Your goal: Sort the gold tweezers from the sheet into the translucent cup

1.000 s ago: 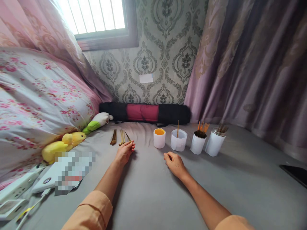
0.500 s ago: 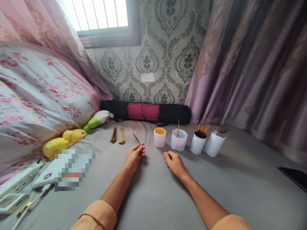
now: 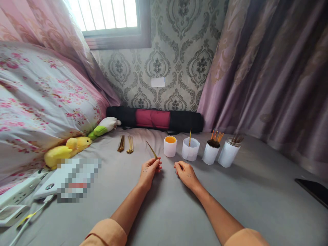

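My left hand [image 3: 150, 169] is closed in a pinch around the lower end of a thin gold-brown stick [image 3: 151, 149], whose narrow tip points up and away to the left. To the right, my right hand [image 3: 186, 173] rests on the grey sheet with fingers curled; whatever they hold, if anything, is hidden. Beyond the hands stand a white-wrapped cup of orange-yellow contents [image 3: 170, 149] and a wider white cup [image 3: 191, 154] with a slim stick upright in it. Two small bundles lie beyond my left hand: brown bent sticks [image 3: 121, 143] and gold bent sticks [image 3: 130, 145].
A white-wrapped cup [image 3: 210, 155] holds orange-tipped sticks, beside a wrapped jar [image 3: 229, 155] of dark sticks. A black and red roll bag [image 3: 153, 119] lies along the wall. Plush toys [image 3: 58, 155], a power strip [image 3: 19, 193] and a white device [image 3: 48, 187] are left; a dark flat object [image 3: 311, 191] is right.
My left hand has moved right and slightly nearer to me with the stick, closer to the right hand. The right hand has stayed in place.
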A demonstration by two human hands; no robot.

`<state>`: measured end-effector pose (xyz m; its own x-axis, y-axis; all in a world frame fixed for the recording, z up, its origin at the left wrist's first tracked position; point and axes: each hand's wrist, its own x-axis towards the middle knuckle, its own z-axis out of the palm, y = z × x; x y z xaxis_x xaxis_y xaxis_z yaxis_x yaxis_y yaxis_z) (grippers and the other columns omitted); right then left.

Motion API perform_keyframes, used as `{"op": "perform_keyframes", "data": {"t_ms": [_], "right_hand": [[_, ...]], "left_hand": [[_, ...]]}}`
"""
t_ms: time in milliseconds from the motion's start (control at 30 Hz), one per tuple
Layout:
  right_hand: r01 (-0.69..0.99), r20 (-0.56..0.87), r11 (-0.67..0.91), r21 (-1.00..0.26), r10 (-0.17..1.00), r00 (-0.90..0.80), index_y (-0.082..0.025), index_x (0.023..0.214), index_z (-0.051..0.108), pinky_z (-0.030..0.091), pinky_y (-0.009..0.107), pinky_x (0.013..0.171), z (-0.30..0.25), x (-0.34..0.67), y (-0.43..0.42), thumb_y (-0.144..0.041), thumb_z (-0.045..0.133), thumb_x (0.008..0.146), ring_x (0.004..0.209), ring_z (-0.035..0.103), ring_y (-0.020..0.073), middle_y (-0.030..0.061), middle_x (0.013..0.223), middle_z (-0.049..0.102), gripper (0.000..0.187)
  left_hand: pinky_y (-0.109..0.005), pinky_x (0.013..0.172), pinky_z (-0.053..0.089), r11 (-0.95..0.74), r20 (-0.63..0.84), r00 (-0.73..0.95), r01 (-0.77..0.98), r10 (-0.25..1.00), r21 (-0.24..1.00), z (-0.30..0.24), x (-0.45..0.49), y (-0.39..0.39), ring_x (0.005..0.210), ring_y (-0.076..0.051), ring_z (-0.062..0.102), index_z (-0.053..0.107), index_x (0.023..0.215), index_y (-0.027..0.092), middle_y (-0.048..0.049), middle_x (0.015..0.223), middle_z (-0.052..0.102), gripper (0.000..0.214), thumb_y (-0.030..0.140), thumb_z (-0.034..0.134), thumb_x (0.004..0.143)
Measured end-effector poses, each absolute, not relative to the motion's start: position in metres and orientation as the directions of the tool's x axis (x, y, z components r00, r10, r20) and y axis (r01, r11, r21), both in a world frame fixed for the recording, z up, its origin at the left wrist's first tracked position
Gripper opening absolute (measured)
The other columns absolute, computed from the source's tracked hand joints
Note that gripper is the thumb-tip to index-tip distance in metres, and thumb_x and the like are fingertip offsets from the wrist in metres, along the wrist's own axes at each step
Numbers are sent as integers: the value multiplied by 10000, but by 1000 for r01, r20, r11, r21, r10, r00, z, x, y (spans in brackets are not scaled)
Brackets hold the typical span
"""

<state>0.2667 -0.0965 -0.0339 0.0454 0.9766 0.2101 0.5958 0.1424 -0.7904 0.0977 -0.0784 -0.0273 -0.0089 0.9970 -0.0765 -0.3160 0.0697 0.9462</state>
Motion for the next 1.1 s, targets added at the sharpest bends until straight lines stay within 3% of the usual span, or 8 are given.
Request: {"op": "perform_keyframes", "data": {"t_ms": [300,467,700,1100], "right_hand": [[566,188,138,-813,982,30,-161,784,622,358,207,490,-31,267,-98,-411,365,789,490,512,114,7,562,590,359],[534,187,153,-832,982,10,-156,811,617,373,206,498,-30,268,-99,-398,370,790,493,513,108,4,575,581,347],[454,180,168,-875,984,-17,-149,866,595,370,191,450,-30,270,-99,-391,382,792,448,485,87,3,605,567,331],[301,230,223,-927,973,-11,-158,840,587,363,197,432,-28,266,-99,-410,428,789,438,457,81,-3,598,541,303]], "left_hand": [[-193,453,374,-50,47,-49,-73,998,996,-29,99,-82,532,-99,516,653,896,145,-31,685,606,324,351,608,649],[-213,542,402,-181,185,-62,64,981,981,-33,96,-83,598,-123,534,677,883,177,-45,741,634,275,331,593,670],[-210,606,385,-395,416,-20,273,909,877,-31,95,-87,639,-124,508,681,876,218,-38,742,598,231,326,526,743],[-223,693,413,-535,555,150,555,818,637,-28,93,-95,765,-120,533,597,1009,220,-50,880,571,283,273,373,844]]}}
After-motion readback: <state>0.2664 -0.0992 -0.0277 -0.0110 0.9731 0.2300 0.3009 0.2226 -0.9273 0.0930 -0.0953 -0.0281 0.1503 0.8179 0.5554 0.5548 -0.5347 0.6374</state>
